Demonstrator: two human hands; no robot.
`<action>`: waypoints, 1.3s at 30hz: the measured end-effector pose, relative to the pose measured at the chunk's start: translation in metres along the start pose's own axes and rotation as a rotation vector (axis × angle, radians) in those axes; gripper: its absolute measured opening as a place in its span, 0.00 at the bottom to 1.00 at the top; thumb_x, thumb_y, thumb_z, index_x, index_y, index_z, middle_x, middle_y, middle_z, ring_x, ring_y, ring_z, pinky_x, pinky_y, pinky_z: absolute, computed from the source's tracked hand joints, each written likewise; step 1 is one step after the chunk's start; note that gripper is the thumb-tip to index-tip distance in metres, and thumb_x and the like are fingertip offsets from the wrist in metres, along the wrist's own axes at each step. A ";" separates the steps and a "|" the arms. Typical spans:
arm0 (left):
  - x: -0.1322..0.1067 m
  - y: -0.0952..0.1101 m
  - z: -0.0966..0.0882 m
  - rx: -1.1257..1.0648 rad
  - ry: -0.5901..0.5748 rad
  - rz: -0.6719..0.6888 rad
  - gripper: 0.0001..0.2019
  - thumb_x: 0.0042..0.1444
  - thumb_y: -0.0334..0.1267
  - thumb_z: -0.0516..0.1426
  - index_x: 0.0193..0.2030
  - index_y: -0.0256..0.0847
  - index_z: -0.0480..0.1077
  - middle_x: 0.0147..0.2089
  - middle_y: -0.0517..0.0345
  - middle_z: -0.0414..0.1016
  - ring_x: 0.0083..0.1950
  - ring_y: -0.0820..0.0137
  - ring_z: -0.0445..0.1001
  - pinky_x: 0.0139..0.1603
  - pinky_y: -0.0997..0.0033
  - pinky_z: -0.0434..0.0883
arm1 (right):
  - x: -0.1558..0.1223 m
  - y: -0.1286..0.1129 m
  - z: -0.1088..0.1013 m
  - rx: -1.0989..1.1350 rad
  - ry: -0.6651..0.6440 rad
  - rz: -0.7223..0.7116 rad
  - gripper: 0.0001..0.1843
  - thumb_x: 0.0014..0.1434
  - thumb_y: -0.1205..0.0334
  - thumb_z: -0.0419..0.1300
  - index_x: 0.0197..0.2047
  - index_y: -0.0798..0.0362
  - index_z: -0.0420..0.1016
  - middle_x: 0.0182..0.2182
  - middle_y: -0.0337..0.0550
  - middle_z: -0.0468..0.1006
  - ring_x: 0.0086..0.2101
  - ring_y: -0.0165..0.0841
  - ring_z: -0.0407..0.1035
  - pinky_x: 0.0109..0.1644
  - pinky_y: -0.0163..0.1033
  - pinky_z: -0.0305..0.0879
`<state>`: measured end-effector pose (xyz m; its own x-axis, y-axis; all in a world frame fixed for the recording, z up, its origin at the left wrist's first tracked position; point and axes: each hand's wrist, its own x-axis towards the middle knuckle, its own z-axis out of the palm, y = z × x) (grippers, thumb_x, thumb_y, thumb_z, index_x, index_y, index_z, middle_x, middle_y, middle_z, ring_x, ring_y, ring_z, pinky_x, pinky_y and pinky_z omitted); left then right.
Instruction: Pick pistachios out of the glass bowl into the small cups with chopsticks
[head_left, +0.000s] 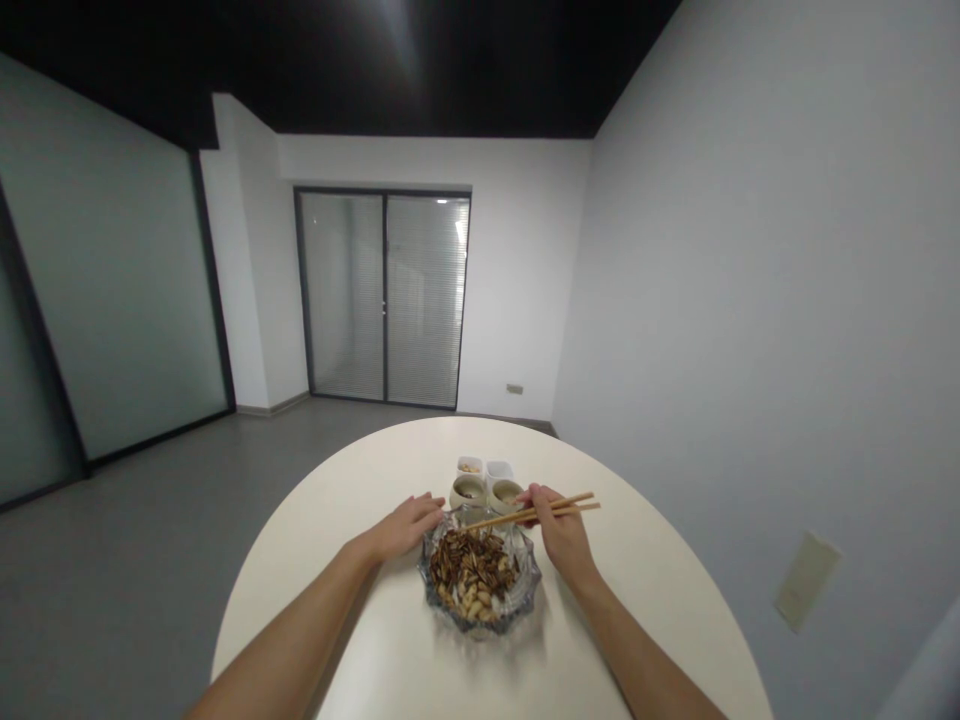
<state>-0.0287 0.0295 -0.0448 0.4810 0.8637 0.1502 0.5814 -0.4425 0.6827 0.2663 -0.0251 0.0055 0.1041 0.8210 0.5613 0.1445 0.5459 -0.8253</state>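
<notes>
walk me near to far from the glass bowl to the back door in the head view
clear cut-glass bowl of nuts and striped seeds → two round cream cups → two small square white dishes → dark-framed glass double door with blinds

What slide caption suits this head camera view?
Right hand holds wooden chopsticks over a glass bowl of sunflower seeds and peanuts.
</notes>
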 end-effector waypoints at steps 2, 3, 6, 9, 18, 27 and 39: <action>0.000 0.000 0.000 0.002 -0.002 -0.005 0.38 0.67 0.72 0.44 0.62 0.47 0.78 0.76 0.49 0.66 0.80 0.46 0.55 0.81 0.41 0.44 | 0.001 -0.001 -0.002 -0.005 0.015 -0.016 0.36 0.60 0.24 0.60 0.30 0.52 0.85 0.22 0.44 0.78 0.22 0.37 0.74 0.26 0.40 0.74; 0.000 0.001 -0.001 0.004 -0.004 -0.006 0.38 0.67 0.72 0.44 0.62 0.47 0.78 0.76 0.49 0.66 0.80 0.46 0.54 0.81 0.41 0.44 | 0.002 -0.002 -0.003 -0.009 0.024 -0.027 0.36 0.61 0.25 0.60 0.30 0.52 0.85 0.21 0.43 0.78 0.22 0.37 0.74 0.26 0.40 0.73; 0.000 0.000 -0.001 0.002 -0.006 -0.004 0.38 0.67 0.72 0.45 0.62 0.47 0.79 0.76 0.49 0.66 0.81 0.46 0.54 0.82 0.41 0.43 | 0.004 -0.004 -0.007 -0.028 0.050 -0.070 0.36 0.62 0.26 0.60 0.30 0.52 0.84 0.20 0.43 0.77 0.22 0.37 0.73 0.26 0.40 0.72; 0.000 -0.001 0.000 -0.002 0.000 0.002 0.37 0.68 0.71 0.45 0.62 0.47 0.79 0.76 0.50 0.66 0.80 0.46 0.55 0.82 0.41 0.42 | 0.005 -0.006 -0.012 -0.048 0.095 -0.123 0.35 0.64 0.27 0.59 0.30 0.52 0.83 0.21 0.43 0.78 0.22 0.36 0.73 0.27 0.39 0.72; 0.001 -0.005 0.000 0.005 -0.004 0.003 0.36 0.68 0.71 0.45 0.62 0.48 0.78 0.76 0.52 0.66 0.80 0.46 0.54 0.82 0.43 0.42 | 0.010 0.007 -0.028 -0.108 0.357 -0.189 0.33 0.69 0.31 0.56 0.34 0.53 0.83 0.27 0.44 0.80 0.26 0.36 0.75 0.30 0.40 0.74; 0.003 -0.013 0.002 0.008 -0.007 0.021 0.39 0.67 0.72 0.43 0.64 0.47 0.77 0.77 0.49 0.65 0.81 0.45 0.54 0.81 0.40 0.43 | 0.018 0.030 -0.036 -0.157 0.370 -0.172 0.35 0.66 0.29 0.58 0.34 0.54 0.83 0.29 0.47 0.81 0.27 0.36 0.75 0.31 0.41 0.75; 0.001 -0.006 0.001 0.021 -0.011 0.007 0.38 0.68 0.72 0.43 0.64 0.48 0.77 0.77 0.50 0.65 0.81 0.45 0.54 0.81 0.41 0.43 | 0.020 0.043 -0.038 -0.217 0.293 -0.179 0.33 0.69 0.32 0.57 0.33 0.53 0.84 0.32 0.48 0.82 0.31 0.38 0.76 0.36 0.43 0.75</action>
<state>-0.0311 0.0334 -0.0497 0.4922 0.8581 0.1465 0.5920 -0.4534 0.6663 0.3123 0.0080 -0.0165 0.3302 0.6168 0.7146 0.3869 0.6021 -0.6984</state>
